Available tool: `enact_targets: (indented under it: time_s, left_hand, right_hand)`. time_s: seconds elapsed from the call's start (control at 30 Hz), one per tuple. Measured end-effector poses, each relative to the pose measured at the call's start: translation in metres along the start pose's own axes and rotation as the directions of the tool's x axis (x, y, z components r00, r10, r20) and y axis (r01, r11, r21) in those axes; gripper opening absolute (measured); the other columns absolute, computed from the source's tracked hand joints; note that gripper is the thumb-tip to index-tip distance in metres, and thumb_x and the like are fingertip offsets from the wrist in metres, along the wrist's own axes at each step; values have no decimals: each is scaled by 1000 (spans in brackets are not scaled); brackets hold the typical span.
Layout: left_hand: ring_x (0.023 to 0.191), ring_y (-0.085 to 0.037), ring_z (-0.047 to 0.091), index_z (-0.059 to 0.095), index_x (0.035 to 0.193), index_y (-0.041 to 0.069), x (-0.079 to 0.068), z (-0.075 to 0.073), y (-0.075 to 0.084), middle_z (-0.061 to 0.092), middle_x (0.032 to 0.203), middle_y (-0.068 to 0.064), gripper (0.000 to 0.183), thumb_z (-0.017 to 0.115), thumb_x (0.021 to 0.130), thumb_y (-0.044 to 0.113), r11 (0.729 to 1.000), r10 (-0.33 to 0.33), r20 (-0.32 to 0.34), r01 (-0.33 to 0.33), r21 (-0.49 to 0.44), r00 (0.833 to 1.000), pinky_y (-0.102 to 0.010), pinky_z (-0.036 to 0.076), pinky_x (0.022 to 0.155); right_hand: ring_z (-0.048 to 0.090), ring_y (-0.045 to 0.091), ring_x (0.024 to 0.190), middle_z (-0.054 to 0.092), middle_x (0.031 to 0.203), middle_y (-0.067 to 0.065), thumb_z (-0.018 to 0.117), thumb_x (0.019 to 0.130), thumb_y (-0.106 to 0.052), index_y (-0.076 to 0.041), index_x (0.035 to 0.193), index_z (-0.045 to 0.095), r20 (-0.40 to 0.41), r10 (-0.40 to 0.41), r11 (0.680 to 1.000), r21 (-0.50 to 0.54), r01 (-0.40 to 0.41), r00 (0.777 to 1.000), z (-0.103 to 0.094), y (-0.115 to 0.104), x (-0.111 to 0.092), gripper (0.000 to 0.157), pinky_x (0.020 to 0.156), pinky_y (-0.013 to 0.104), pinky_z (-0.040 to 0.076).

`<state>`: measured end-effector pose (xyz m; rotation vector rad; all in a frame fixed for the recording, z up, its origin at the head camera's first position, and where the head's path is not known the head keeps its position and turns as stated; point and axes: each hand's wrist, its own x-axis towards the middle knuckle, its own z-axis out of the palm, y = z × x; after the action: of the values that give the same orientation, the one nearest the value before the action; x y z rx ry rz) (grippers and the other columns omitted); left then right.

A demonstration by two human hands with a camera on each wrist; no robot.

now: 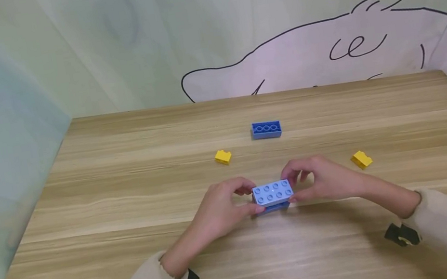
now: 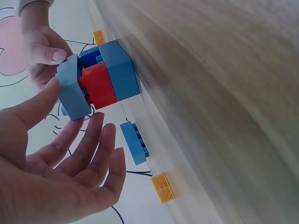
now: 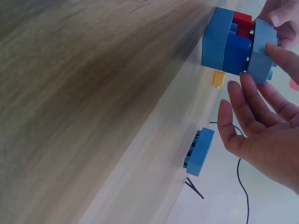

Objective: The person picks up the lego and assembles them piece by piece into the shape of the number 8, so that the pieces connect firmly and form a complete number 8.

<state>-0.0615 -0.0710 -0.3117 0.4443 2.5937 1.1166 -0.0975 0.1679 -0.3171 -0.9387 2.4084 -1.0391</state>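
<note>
Both hands hold a light blue building brick (image 1: 273,192) with eight studs, pinching it at its two ends. My left hand (image 1: 224,207) has the left end between thumb and fingers. At the right end, my right hand (image 1: 324,179) does the same. Under it in the left wrist view are a red brick (image 2: 99,86) and, beside that, a dark blue brick (image 3: 237,53), clearer in the right wrist view. These two sit side by side on a larger blue base brick (image 2: 120,70) on the table. A narrow gap shows beneath the light blue brick.
Behind the stack, a blue brick (image 1: 266,130) lies on its side, hollow underside showing. One yellow brick (image 1: 223,157) lies left of it, another yellow brick (image 1: 361,159) beyond the right hand. The wooden table (image 1: 125,184) meets a wall with a line drawing (image 1: 323,45).
</note>
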Motion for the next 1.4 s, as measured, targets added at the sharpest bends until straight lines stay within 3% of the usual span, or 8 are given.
enact_targets:
  time_s: [0.9,1.4]
  left_hand:
    - [95,-20,57,65,101,10,2,0,0,65,99,-4,29,75,75,18,1000,-21,9,21,-3,1000,-38,45,82]
    - [94,-19,57,65,100,10,2,0,0,65,97,-3,29,76,74,17,1000,-15,14,15,-14,1000,-38,45,82]
  right_hand:
    - [56,12,88,62,97,-6,74,77,-15,-12,103,60,18,-11,998,64,10,1000,1,3,1,29,80,38,48]
    - [56,12,89,62,97,-7,74,77,-18,-12,103,62,15,24,997,73,-25,1000,3,5,0,30,82,38,47]
